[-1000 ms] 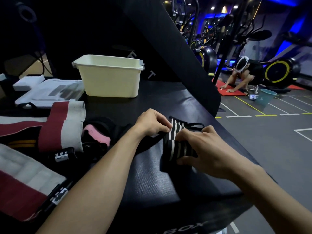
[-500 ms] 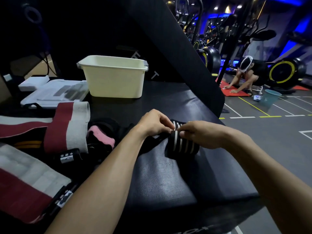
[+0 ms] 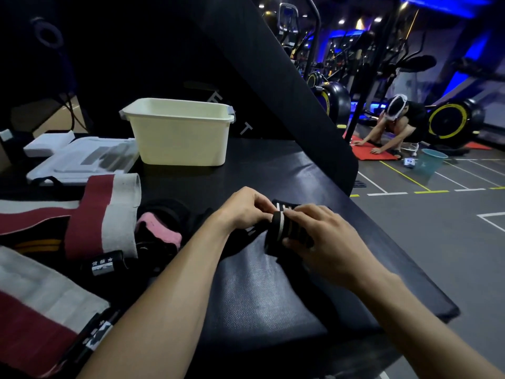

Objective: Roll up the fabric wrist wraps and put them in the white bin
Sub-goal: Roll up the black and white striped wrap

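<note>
A black wrist wrap with white stripes (image 3: 278,231) lies partly rolled on the black padded bench (image 3: 273,291). My right hand (image 3: 325,242) is curled over the roll and grips it from the right. My left hand (image 3: 246,209) pinches the wrap's loose end at the roll's left side. The white bin (image 3: 180,135) stands upright at the back of the bench, well behind both hands. More wraps lie to the left: red-and-white ones (image 3: 103,214) and a pink-and-black one (image 3: 158,233).
A white flat case (image 3: 82,160) lies left of the bin. A slanted black pad (image 3: 273,77) rises behind the bench. The bench's right edge drops to the gym floor, where a person (image 3: 396,127) crouches on a red mat beside a teal bucket (image 3: 433,160).
The striped wrap has been rolled tighter. My right hand moved from holding it flat to curling over the roll, and my left hand stayed pinching its left end.
</note>
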### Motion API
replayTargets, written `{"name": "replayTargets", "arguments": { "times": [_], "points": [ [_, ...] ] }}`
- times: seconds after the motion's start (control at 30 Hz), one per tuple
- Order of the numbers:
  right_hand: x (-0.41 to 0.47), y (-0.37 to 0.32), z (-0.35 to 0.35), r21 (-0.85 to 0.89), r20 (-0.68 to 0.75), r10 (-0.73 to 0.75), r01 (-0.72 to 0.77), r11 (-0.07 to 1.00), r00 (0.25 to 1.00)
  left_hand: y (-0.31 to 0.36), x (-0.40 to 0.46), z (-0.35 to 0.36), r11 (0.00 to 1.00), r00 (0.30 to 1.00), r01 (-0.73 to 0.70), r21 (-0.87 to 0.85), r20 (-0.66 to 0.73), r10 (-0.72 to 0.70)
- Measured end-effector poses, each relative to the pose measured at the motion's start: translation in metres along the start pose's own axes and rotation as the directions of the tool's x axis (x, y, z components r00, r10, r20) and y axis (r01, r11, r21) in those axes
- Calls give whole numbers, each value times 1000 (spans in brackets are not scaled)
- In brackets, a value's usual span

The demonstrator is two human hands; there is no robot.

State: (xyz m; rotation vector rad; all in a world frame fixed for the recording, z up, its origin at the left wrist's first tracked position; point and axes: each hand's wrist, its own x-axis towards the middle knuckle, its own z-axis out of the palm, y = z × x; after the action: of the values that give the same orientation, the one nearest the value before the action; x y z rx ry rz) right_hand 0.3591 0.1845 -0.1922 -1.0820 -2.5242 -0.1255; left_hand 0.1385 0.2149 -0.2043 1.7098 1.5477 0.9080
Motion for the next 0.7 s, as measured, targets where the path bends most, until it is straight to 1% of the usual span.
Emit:
{"name": "replayTargets", "arguments": {
  "times": [0.1,0.2,0.3,0.4,0.47,0.5,0.53,0.57,0.6,0.63,0.7],
  "points": [
    [1,4,3,-47,95,13,-9,999,995,2,-1,0,1000,1000,2,6,1,-2],
    [10,-2,9,-86,119,50,-40,995,992,5,-3,-1,1000,999,8,7,40,-8],
    [20,-5,12,-95,177,120,-104,990,977,8,-3,-4,999,996,11,47,92,-15],
    [29,0,15,-156,202,145,-114,981,969,10,-3,-5,997,991,17,71,131,-26],
    [33,3,13,-161,196,152,-121,980,969,9,-3,-4,1000,993,-8,27,121,5],
    [34,5,12,-147,185,161,-134,980,970,9,-3,-3,999,995,-23,-35,99,26],
    [34,8,12,-102,161,172,-157,982,972,10,-3,-2,994,997,-34,-104,67,41],
    [33,11,11,-2,120,187,-188,982,975,10,-2,-2,985,998,-48,-165,35,54],
    [30,14,12,147,75,211,-220,964,975,14,-4,-3,974,998,-62,-216,13,66],
    [26,17,12,317,29,251,-247,916,968,17,-5,-3,960,997,-75,-270,12,82],
    [19,19,10,590,-19,373,-291,753,928,22,-9,-5,926,989,-114,-359,47,140]
  ]
}}
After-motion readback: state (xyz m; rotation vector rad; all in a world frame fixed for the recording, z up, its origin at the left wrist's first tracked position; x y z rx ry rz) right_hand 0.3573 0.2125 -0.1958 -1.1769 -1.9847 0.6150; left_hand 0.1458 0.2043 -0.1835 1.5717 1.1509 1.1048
